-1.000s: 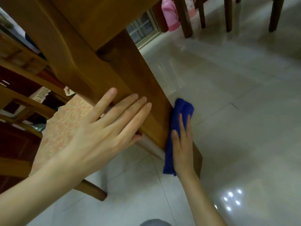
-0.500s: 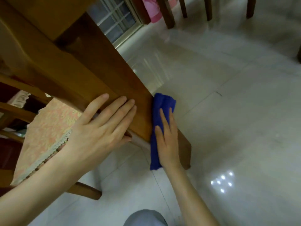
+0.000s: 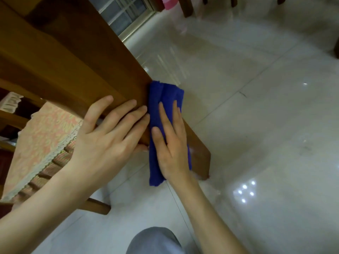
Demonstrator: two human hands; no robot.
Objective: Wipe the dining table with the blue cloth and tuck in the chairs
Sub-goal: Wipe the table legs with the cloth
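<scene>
- Step in hand, as a judgement: wiping a wooden leg (image 3: 102,66), probably the dining table's, low near the tiled floor (image 3: 256,125).
- To do it well: keep the palm flat and the pressure even, run long strokes along the leg down to its foot, and hold the cloth folded so that no loose end drags on the tiles.
- The other hand should brace the leg so that it does not shift.
- blue cloth (image 3: 165,96): folded into a long strip, lying along the leg's right face, lower end hanging just past the wrist.
- right hand (image 3: 172,143): fingers straight and slightly spread, pressing the cloth flat to the wood, no pinch.
- left hand (image 3: 106,140): fingers extended and fanned, flat on the leg's near face, fingertips just beside the cloth; thumb mostly hidden.
- chair (image 3: 42,136) with floral cushion sits left of the leg; cannot tell if it is fully tucked.
</scene>
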